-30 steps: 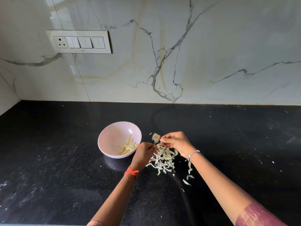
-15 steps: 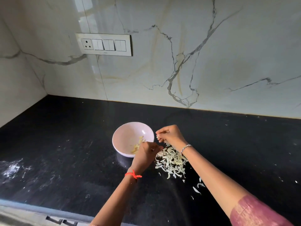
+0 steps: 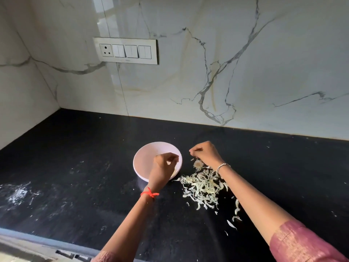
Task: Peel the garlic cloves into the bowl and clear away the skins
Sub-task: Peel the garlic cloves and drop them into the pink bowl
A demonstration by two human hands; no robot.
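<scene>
The bowl (image 3: 144, 159) sits on the black counter (image 3: 75, 167), a little left of the middle of my view. The left hand (image 3: 163, 167) hangs right over its right half, wrist towards me. Its fingers are curled in and the thumb and forefinger are pinched together above the bowl's inside. I can't tell whether anything is caught between them. The hand hides most of the bowl's inside, so I can't make out any cloves in there.

Just right of the bowl lies the pile of skins (image 3: 202, 186), pale shreds heaped on the counter, with a few stray skins (image 3: 236, 209) trailing off towards the near right. At the far edge of the pile I see a small round garlic base (image 3: 197, 165).

The right hand (image 3: 206, 154) is above that base and beyond the pile, apart from the bowl's rim. Its fingers are curled too, with the fingertips (image 3: 191, 152) drawn tight together and pointing left. From here I can't tell if they hold a scrap.

A red thread (image 3: 150, 193) is tied round the left wrist and a bead bracelet (image 3: 223, 165) circles the right one, whose forearm runs back into a pink sleeve (image 3: 302, 242). Behind the counter stands a marble wall (image 3: 264, 72) with a switch panel (image 3: 125, 51).
</scene>
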